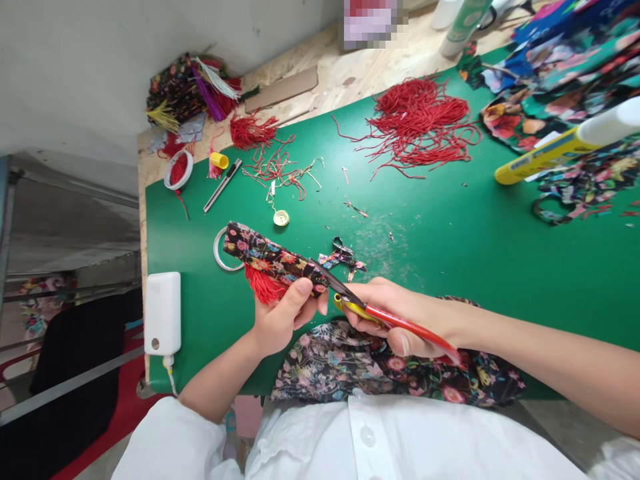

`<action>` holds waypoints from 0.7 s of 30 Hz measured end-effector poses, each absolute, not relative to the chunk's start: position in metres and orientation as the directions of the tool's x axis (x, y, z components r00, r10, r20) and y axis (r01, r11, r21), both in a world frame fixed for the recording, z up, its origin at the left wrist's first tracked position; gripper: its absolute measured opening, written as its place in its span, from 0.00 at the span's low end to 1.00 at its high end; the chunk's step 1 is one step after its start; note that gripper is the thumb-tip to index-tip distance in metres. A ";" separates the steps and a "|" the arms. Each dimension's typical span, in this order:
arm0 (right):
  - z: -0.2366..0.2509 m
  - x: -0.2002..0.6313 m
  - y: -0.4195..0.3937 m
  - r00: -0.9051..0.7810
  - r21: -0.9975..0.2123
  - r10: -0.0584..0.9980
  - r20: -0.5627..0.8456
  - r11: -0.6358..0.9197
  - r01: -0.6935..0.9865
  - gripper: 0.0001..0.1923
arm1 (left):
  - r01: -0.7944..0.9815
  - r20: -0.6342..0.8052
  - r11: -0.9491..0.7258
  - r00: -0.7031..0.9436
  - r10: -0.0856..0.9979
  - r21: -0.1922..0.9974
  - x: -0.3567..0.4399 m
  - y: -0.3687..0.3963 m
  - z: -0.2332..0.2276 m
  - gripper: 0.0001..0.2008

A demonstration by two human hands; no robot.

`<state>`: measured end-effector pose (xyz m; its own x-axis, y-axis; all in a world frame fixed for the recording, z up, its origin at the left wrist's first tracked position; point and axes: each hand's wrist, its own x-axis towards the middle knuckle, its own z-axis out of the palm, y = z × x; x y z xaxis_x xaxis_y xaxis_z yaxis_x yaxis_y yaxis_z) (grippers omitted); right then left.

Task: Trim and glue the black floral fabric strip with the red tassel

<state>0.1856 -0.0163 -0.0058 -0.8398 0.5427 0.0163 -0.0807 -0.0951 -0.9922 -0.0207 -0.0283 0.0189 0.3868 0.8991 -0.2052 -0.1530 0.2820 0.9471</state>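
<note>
We are seeing bright, even light falling on the green table (450, 227), with only soft, faint shadows under the hands. Straight lines are bending towards the edges, and a pixelated patch (373, 20) is sitting at the top.

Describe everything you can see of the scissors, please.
The scissors have red handles with a yellow part near the pivot and dark metal blades. The right hand grips the handles. The blades point up-left, their tips at the end of the floral fabric strip that the left hand holds above the green mat.
</note>
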 end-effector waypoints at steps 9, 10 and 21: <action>-0.006 0.184 -0.019 -0.846 -0.977 0.533 -0.030 -0.193 -0.087 0.39 | -0.122 -0.234 0.307 0.411 0.881 0.944 -0.019 -0.029 0.021 0.27; -0.005 0.184 -0.020 -0.845 -0.977 0.534 -0.031 -0.194 -0.087 0.39 | -0.120 -0.233 0.307 0.415 0.880 0.944 -0.018 -0.030 0.021 0.27; -0.020 0.183 -0.028 -0.815 -0.977 0.579 -0.014 -0.181 -0.111 0.39 | -0.138 -0.221 0.298 0.406 0.887 0.945 -0.018 -0.033 0.017 0.27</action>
<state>0.1831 -0.0275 -0.0196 -0.8155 0.5786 -0.0143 -0.1115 -0.1812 -0.9771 -0.0177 -0.0328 0.0168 0.4060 0.8868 -0.2207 -0.1375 0.2981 0.9446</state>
